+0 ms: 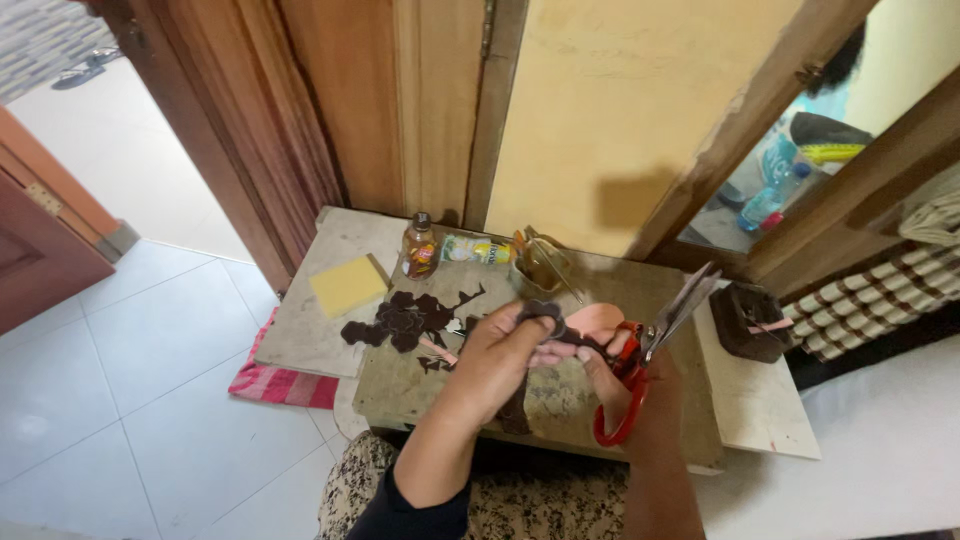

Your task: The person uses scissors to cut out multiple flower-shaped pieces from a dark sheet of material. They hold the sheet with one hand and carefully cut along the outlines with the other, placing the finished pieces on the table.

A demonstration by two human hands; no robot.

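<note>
My left hand (505, 350) pinches a dark brown cut-out piece (543, 312) with a pink piece (598, 320) just behind it, held above a low board (430, 385). My right hand (625, 385) grips red-handled scissors (650, 345), blades open and pointing up to the right, right beside the held piece. Several dark brown flower-shaped cut-outs (405, 320) lie on the board left of my hands.
A yellow sponge (347, 285) lies on a pale slab at left. A small brown bottle (419, 247), a lying tube (478, 250) and a glass jar (540, 265) stand at the wall. A dark box (750, 320) sits right; a red striped cloth (280, 380) lies on the floor.
</note>
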